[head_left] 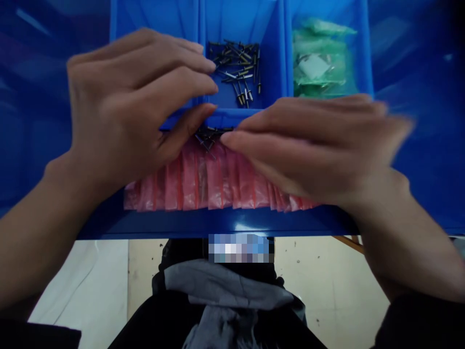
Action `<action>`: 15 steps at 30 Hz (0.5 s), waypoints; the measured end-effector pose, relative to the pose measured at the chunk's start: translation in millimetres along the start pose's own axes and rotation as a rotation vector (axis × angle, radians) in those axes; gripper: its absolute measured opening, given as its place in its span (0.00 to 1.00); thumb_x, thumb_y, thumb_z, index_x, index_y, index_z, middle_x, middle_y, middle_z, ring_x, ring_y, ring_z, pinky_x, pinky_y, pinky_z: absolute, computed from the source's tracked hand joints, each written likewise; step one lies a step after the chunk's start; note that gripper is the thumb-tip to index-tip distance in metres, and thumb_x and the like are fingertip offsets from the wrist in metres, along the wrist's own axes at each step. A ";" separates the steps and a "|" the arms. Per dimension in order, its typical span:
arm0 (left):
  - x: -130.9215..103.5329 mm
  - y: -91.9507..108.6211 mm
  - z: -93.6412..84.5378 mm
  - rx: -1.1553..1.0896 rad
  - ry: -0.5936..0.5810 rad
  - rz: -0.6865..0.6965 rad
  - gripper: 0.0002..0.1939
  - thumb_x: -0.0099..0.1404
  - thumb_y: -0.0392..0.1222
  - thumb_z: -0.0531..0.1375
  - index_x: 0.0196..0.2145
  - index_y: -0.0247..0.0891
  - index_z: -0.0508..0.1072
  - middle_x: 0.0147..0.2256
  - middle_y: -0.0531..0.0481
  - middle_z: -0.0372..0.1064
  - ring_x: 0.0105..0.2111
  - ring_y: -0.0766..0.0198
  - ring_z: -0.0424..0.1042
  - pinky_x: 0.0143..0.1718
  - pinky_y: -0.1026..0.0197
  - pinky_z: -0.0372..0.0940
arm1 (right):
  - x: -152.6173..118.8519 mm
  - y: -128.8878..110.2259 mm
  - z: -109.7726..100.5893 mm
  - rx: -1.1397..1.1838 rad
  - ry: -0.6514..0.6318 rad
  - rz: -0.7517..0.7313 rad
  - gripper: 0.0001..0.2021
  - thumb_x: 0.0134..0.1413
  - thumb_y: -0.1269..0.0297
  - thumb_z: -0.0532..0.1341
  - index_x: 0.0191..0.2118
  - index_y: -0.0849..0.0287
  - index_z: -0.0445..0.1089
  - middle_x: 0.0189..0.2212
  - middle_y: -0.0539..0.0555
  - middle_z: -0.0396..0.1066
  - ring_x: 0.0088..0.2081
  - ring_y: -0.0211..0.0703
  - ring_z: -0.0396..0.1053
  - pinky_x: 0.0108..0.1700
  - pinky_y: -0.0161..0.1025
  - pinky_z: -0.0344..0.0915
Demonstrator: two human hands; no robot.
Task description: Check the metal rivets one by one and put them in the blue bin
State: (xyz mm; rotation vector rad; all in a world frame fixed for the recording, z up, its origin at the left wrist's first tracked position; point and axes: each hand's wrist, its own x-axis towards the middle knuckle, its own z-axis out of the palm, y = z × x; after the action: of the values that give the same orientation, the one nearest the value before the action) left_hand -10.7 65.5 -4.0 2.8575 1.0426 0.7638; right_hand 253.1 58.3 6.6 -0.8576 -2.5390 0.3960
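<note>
Blind rivets with thin dark stems [238,65] lie loose in the middle blue bin [243,22]. A smaller cluster of rivets [208,137] rests just in front of that bin, at the upper edge of a row of pink plastic bags [218,186]. My left hand [134,92] hovers over the bin's left wall and front edge, thumb and fingers apart with nothing visible between them. Pinched fingertips of my right hand [308,140], which is partly blurred, meet the right end of the small cluster, with a rivet seemingly between them. My right hand covers some bags.
To the left is another blue bin [156,17], partly behind my left hand. The right blue bin [327,7] holds green-tinted plastic bags [319,60], one with a white piece inside. The blue table's front edge [181,228] runs close to my lap.
</note>
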 end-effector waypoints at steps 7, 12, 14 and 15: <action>-6.1 -11.6 0.1 -0.028 0.019 0.106 0.16 0.76 0.36 0.61 0.59 0.37 0.76 0.61 0.43 0.75 0.67 0.55 0.71 0.69 0.47 0.70 | -1.3 -2.2 11.5 -0.228 -0.211 -0.011 0.23 0.78 0.64 0.44 0.48 0.59 0.77 0.41 0.57 0.79 0.39 0.47 0.74 0.34 0.45 0.60; -4.8 -15.1 2.2 -0.019 0.032 0.106 0.17 0.76 0.37 0.60 0.61 0.42 0.74 0.61 0.50 0.75 0.66 0.53 0.73 0.68 0.45 0.71 | 2.7 -6.2 10.8 -0.260 -0.233 -0.038 0.24 0.76 0.68 0.43 0.42 0.58 0.77 0.39 0.56 0.78 0.38 0.46 0.73 0.34 0.44 0.56; -4.8 -17.3 3.6 -0.021 0.039 0.116 0.17 0.76 0.38 0.61 0.60 0.41 0.75 0.61 0.50 0.75 0.65 0.53 0.74 0.68 0.46 0.71 | 3.6 -7.0 10.7 -0.282 -0.244 -0.059 0.25 0.75 0.70 0.41 0.39 0.58 0.77 0.37 0.55 0.77 0.37 0.45 0.72 0.33 0.44 0.56; -5.0 -18.2 4.2 -0.023 0.040 0.121 0.16 0.76 0.39 0.62 0.60 0.41 0.75 0.61 0.50 0.75 0.65 0.53 0.73 0.68 0.47 0.71 | 3.3 -7.4 10.8 -0.282 -0.235 -0.061 0.25 0.75 0.70 0.42 0.39 0.58 0.77 0.36 0.54 0.77 0.36 0.44 0.72 0.33 0.43 0.57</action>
State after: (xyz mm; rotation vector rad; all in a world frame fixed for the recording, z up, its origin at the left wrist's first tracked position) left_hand -23.1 77.3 -13.0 2.9191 0.8646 0.8381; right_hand 241.8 53.3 1.2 -0.8738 -2.8795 0.1252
